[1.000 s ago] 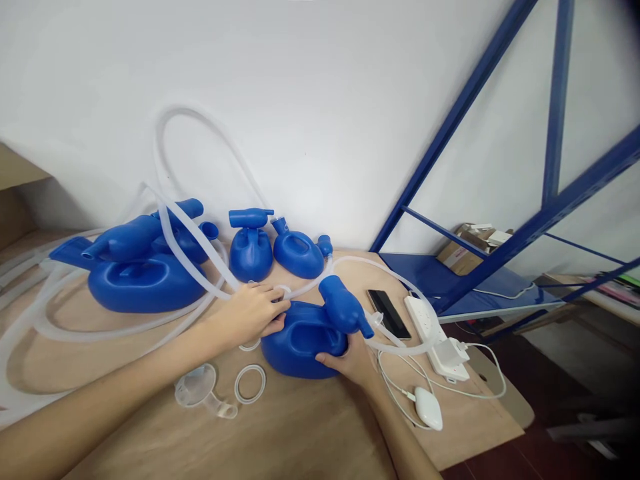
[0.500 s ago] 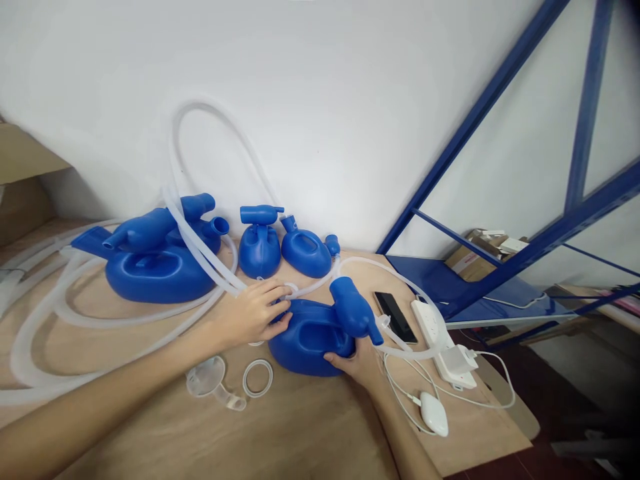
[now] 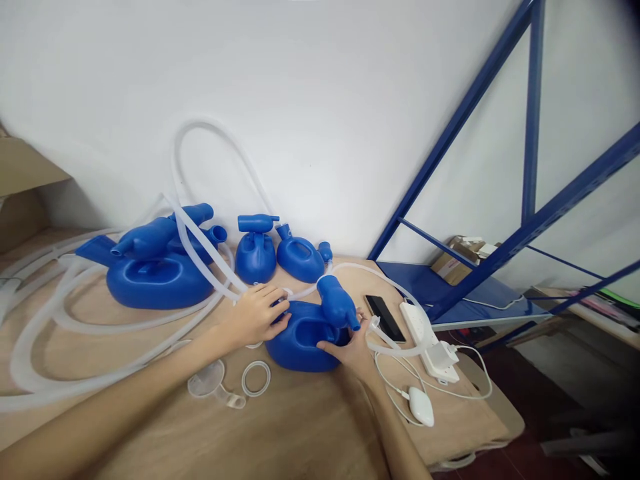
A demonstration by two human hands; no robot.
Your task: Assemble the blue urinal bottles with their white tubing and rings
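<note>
A blue plastic urinal bottle [image 3: 300,343] lies on its side on the wooden table in front of me. My left hand [image 3: 260,313] is wrapped over its left end, hiding the neck there. On the right, my right hand [image 3: 353,347] grips the body, thumb at the handle recess and fingers behind. A blue funnel-shaped urinal head [image 3: 336,301] rests on top of the bottle, its narrow spout beside my right fingers. Near my left forearm lie a clear plastic cap with a strap [image 3: 207,380] and a white ring [image 3: 256,378].
More blue bottles stand behind, one large [image 3: 157,283] at left and two smaller [image 3: 256,259] near the wall. Translucent hoses [image 3: 37,373] loop across the table. To the right are a phone [image 3: 385,318], a power strip [image 3: 417,327], a white charger case [image 3: 421,407] and a blue shelf frame [image 3: 453,130].
The view has shifted slightly. My right hand has moved up along the bottle's right end, its fingers now nearer the urinal head's spout. My left hand keeps its hold.
</note>
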